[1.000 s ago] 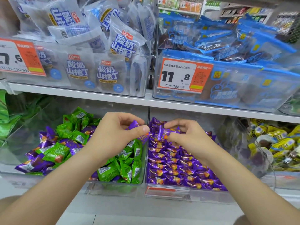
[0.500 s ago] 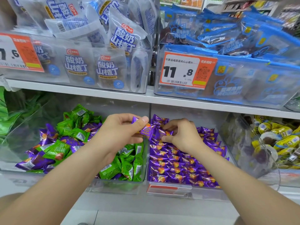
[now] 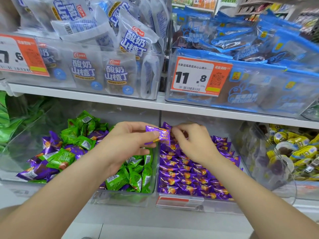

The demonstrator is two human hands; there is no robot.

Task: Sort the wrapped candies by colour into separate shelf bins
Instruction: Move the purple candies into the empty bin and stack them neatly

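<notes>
My left hand [image 3: 127, 144] pinches a purple wrapped candy [image 3: 159, 135] between thumb and fingers, over the divider between two clear bins. The left bin [image 3: 120, 199] holds green candies [image 3: 136, 176] mixed with purple ones [image 3: 39, 171]. The right bin [image 3: 181, 202] holds purple candies [image 3: 189, 180] laid in neat rows. My right hand [image 3: 191, 144] hovers over the back of the purple bin, fingers curled, its fingertips at the right end of the held candy; whether they pinch anything is hidden.
A bin of yellow wrapped sweets [image 3: 293, 156] stands at the right. The upper shelf [image 3: 155, 105] carries clear bins of white packets [image 3: 82, 71] and blue packets [image 3: 259, 49] with orange price tags [image 3: 200, 76]. Green packets [image 3: 10, 116] lie far left.
My left hand has lifted the purple candy up and rightward to the divider. My right hand has moved further back in the purple bin, up to that candy.
</notes>
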